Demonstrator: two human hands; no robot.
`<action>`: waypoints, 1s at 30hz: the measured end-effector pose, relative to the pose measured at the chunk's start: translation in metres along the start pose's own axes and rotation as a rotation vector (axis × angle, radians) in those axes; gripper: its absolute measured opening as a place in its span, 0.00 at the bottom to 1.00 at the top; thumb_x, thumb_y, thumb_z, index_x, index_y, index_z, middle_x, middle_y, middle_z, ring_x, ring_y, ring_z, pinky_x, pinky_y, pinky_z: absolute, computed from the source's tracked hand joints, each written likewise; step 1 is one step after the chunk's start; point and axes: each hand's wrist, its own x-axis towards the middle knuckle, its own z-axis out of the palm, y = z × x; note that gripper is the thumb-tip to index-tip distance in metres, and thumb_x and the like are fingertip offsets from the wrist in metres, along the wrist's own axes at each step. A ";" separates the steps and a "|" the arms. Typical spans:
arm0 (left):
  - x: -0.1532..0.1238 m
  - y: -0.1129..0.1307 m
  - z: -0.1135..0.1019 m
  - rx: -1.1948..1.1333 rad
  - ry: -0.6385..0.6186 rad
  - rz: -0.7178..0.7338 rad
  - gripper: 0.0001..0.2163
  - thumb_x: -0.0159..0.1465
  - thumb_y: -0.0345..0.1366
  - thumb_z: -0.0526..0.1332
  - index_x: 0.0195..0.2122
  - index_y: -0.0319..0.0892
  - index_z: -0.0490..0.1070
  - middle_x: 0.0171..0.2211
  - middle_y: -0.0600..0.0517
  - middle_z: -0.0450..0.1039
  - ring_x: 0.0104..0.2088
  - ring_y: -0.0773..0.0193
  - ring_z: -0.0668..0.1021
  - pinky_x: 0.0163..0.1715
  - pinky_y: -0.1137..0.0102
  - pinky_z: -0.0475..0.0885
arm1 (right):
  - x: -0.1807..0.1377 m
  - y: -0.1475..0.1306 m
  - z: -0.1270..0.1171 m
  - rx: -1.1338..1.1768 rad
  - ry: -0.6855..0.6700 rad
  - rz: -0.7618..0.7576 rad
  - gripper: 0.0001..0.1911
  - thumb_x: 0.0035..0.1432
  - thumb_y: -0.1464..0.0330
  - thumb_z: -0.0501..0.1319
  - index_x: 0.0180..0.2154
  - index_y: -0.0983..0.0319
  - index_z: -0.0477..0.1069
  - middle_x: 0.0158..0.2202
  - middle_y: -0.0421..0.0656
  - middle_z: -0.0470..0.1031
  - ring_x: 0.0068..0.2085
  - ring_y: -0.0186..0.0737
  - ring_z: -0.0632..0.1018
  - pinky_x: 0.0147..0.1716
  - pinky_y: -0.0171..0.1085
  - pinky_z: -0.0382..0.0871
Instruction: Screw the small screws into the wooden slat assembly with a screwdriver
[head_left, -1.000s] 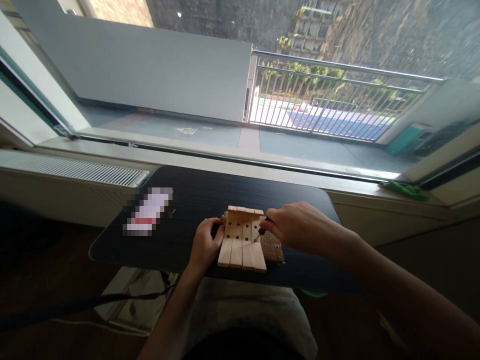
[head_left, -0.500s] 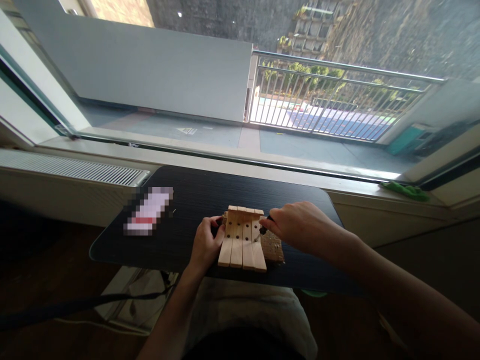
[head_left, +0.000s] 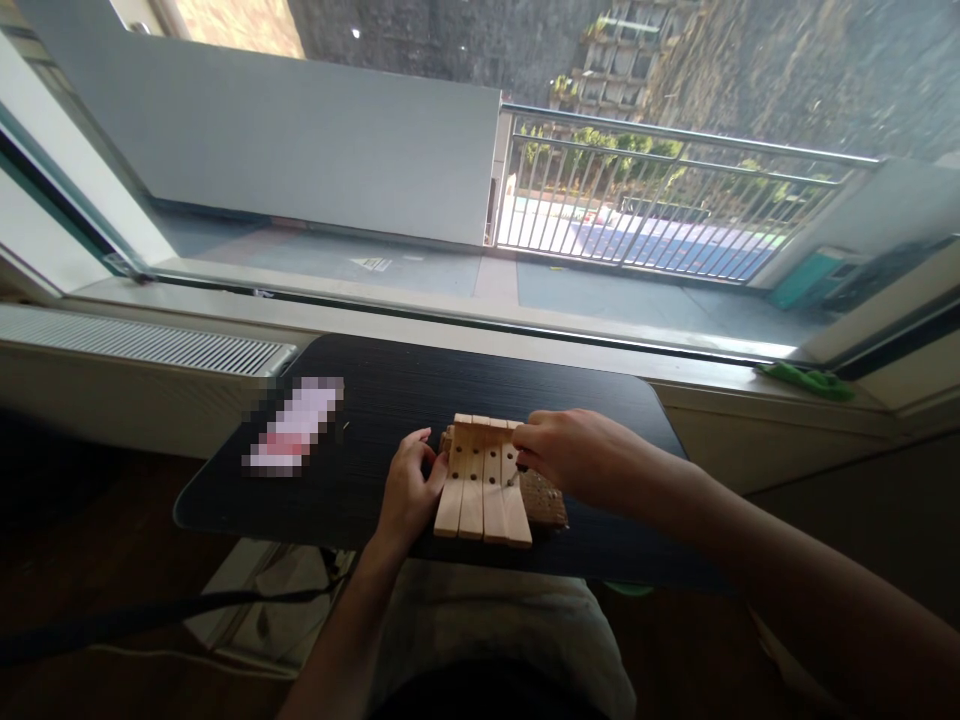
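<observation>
A block of several pale wooden slats with drilled holes (head_left: 480,480) lies on a perforated board (head_left: 546,497) near the front edge of a black table (head_left: 420,390). My left hand (head_left: 409,492) grips the block's left side, fingers curled against it. My right hand (head_left: 574,455) rests over the block's upper right corner, fingers pinched closed on a small dark tool whose tip touches the slats; most of the tool is hidden by the hand.
A blurred white and red flat object (head_left: 294,425) lies on the table's left part. Behind the table run a radiator grille (head_left: 142,342) and a window sill, with a green cloth (head_left: 808,378) on the sill at right. My lap is below the table.
My right hand has shifted a little left, further over the block's top right corner. My left hand's fingers have lifted slightly at the block's left edge. The block stays put.
</observation>
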 end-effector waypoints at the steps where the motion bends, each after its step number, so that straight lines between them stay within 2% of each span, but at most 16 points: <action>1: 0.000 0.000 0.000 -0.001 0.000 0.000 0.10 0.62 0.40 0.59 0.26 0.45 0.65 0.53 0.42 0.73 0.58 0.49 0.73 0.61 0.55 0.66 | 0.001 0.001 0.001 0.015 0.002 -0.019 0.09 0.70 0.68 0.56 0.44 0.61 0.75 0.41 0.46 0.81 0.39 0.42 0.81 0.29 0.35 0.62; 8: 0.000 0.001 0.000 0.008 -0.010 -0.016 0.09 0.62 0.39 0.59 0.25 0.45 0.65 0.54 0.41 0.72 0.57 0.47 0.73 0.60 0.54 0.65 | -0.001 0.001 0.004 0.023 0.012 -0.039 0.10 0.70 0.68 0.52 0.46 0.61 0.71 0.37 0.46 0.82 0.34 0.43 0.81 0.26 0.37 0.56; 15: -0.001 0.002 0.000 0.027 0.021 -0.006 0.11 0.63 0.40 0.57 0.24 0.45 0.65 0.49 0.43 0.72 0.54 0.49 0.74 0.57 0.57 0.68 | -0.002 0.005 0.005 0.025 -0.015 -0.081 0.10 0.62 0.72 0.58 0.46 0.60 0.71 0.36 0.47 0.82 0.32 0.46 0.79 0.25 0.39 0.56; 23: -0.002 0.003 0.000 0.037 0.051 -0.014 0.09 0.59 0.40 0.58 0.23 0.45 0.67 0.42 0.45 0.68 0.49 0.50 0.74 0.54 0.58 0.69 | 0.002 0.008 0.005 0.050 -0.034 -0.083 0.09 0.63 0.70 0.57 0.45 0.61 0.70 0.35 0.47 0.81 0.31 0.44 0.78 0.24 0.39 0.54; 30: 0.000 0.004 -0.001 0.030 0.045 -0.001 0.09 0.58 0.40 0.58 0.22 0.45 0.67 0.40 0.46 0.69 0.47 0.50 0.75 0.52 0.56 0.69 | 0.001 0.007 0.005 0.070 -0.038 -0.051 0.08 0.64 0.70 0.55 0.46 0.60 0.68 0.35 0.48 0.81 0.32 0.46 0.79 0.25 0.40 0.56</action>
